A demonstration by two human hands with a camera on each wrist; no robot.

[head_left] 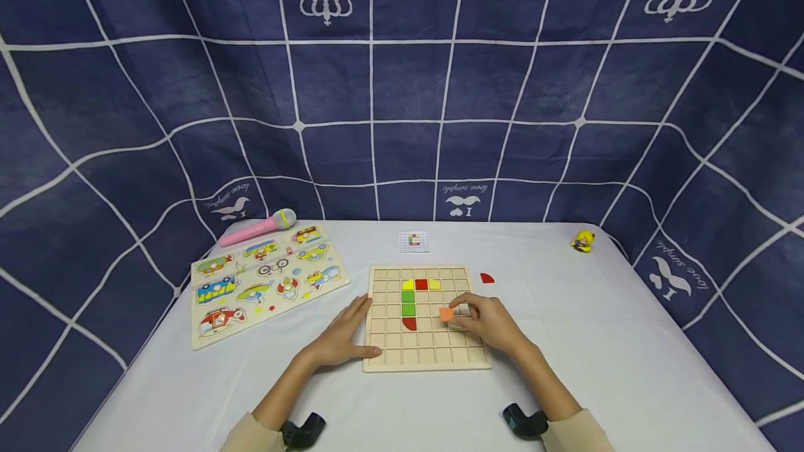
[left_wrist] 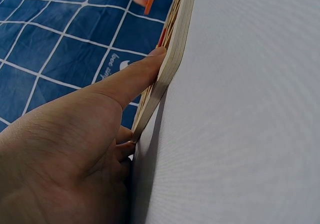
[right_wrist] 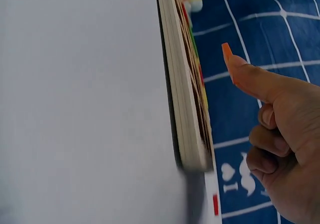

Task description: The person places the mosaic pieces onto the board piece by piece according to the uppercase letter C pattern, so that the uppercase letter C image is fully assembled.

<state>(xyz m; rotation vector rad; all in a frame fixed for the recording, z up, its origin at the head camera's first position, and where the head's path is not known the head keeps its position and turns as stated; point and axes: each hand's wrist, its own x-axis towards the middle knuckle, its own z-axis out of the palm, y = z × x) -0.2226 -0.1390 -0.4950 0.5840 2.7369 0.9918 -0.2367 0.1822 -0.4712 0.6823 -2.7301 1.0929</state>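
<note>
A wooden grid board (head_left: 427,359) lies on the white table. On it are a green square, another green square (head_left: 408,309), a red square (head_left: 421,284), yellow quarter-round pieces (head_left: 434,284) and a red quarter-round piece (head_left: 410,324). My left hand (head_left: 342,333) rests along the board's left edge, fingers extended and thumb over the near-left part. Between thumb and fingertips, my right hand (head_left: 490,323) pinches an orange square tile (head_left: 447,314) above the board's right half. In the right wrist view the tile (right_wrist: 227,52) stands off the board, its other fingers curled in.
Beyond the board's right corner lies a loose red quarter-round piece (head_left: 486,278). A small pattern card (head_left: 414,242) is behind the board. To the left are a picture puzzle board (head_left: 270,284) and a pink toy microphone (head_left: 257,229). A yellow figurine (head_left: 583,240) stands back right.
</note>
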